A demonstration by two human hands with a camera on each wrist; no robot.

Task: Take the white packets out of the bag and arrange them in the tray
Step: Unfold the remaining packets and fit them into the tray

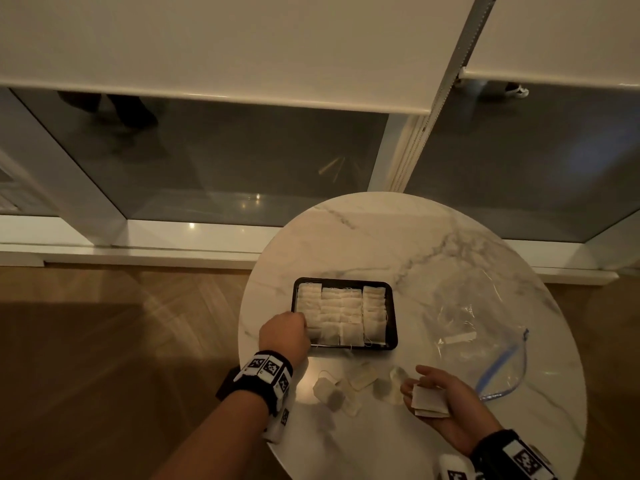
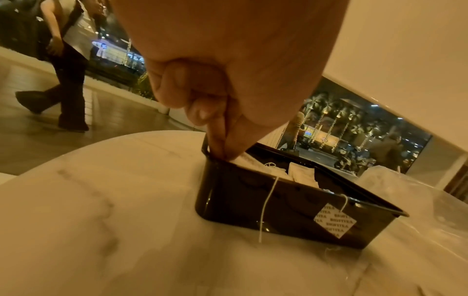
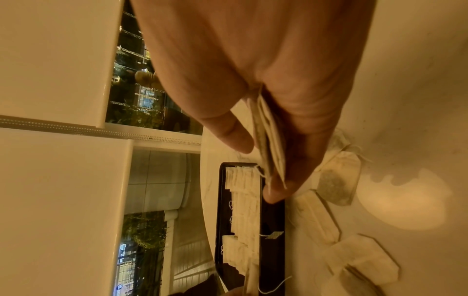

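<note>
Head view: high above, facing forward and down over the round marble table (image 1: 433, 244) toward the window; left wrist view: low by the tabletop, close behind the fingers at the black tray (image 2: 266, 210); right wrist view: rolled sideways, close along the palm; all three share that tray.

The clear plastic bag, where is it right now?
In the head view the clear plastic bag lies flat on the marble table, right of the black tray and just beyond the right hand.
</note>
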